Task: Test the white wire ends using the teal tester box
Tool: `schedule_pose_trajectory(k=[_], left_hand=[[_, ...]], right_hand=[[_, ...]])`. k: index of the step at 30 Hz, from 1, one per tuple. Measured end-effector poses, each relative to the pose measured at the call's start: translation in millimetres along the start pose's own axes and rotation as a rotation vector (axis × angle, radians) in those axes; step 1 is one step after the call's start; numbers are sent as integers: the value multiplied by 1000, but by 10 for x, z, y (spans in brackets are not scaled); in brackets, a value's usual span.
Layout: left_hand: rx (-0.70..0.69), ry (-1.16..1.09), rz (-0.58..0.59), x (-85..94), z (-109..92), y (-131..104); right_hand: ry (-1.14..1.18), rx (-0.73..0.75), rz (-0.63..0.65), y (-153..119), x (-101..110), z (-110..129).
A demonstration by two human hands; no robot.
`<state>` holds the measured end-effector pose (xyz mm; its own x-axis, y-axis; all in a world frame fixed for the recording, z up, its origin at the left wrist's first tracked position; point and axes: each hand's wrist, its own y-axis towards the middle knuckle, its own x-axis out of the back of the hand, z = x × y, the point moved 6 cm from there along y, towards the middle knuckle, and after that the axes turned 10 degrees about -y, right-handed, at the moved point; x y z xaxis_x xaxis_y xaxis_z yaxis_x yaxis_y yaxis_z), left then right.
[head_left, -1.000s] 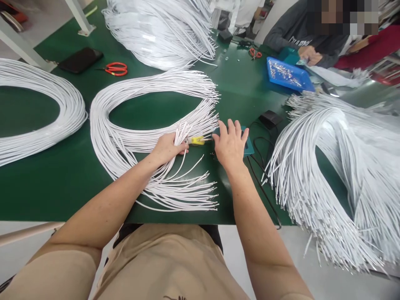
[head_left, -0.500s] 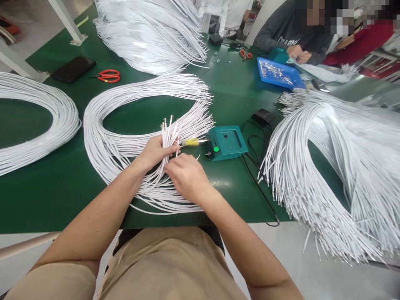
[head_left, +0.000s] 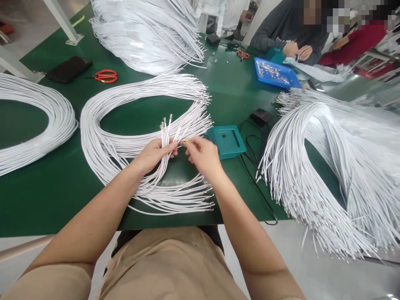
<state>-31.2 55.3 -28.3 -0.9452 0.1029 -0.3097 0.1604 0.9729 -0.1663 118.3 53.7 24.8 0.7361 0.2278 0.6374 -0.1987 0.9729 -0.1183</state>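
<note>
My left hand (head_left: 158, 153) is closed round a small bunch of white wires (head_left: 165, 135), whose metal-tipped ends point up and away from me. Just to its right, my right hand (head_left: 201, 156) has thumb and fingers pinched together; whatever is between them is too small to make out. A bit of a yellow-sleeved piece (head_left: 186, 141) shows at those fingertips, mostly hidden by them. Behind the right hand sits a teal box (head_left: 229, 141) with a recessed top, its left side partly covered. A large loop of white wires (head_left: 93, 125) lies under and around the left hand.
More white wire coils lie at left (head_left: 64, 121), at the back (head_left: 140, 37) and hanging over the right edge (head_left: 290, 166). Red-handled snips (head_left: 106, 76), a black phone (head_left: 69, 68), a black adapter (head_left: 261, 116) and a blue tray (head_left: 276, 73) are on the table. A co-worker (head_left: 287, 33) sits beyond.
My right hand has moved up and right, from below the bunch to the yellow-sleeved piece, now covering it. Wire ends at lower right are uncovered. My left hand still holds the bunch.
</note>
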Motion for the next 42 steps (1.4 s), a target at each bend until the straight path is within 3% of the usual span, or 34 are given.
schedule_pose_trajectory(k=[4, 8, 12, 18, 25, 28, 34, 38, 42], left_hand=[[6, 52, -26, -19, 7, -29], [-64, 20, -133, -3, -67, -64], [-160, 16, -156, -21, -175, -92], [-78, -33, -81, -76, -167, -91], [-78, 25, -74, -114, -190, -105], [-78, 42, -100, -103, -206, -109], [-114, 182, -135, -69, -204, -102], [-126, 189, -141, -48, -168, -94], [-133, 141, -141, -45, -148, -91]], right_hand=[[430, -87, -56, 236, 90, -31], [600, -65, -97, 234, 47, -13], [600, -66, 11, 163, -67, 6], [643, -67, 68, 107, -145, 36], [948, -127, -109, 208, -61, -56], [863, -143, -140, 173, -47, -69], [652, -140, -66, 76, -156, -17], [749, -99, -30, 110, -183, -23], [929, -185, 80, 131, -265, -95]])
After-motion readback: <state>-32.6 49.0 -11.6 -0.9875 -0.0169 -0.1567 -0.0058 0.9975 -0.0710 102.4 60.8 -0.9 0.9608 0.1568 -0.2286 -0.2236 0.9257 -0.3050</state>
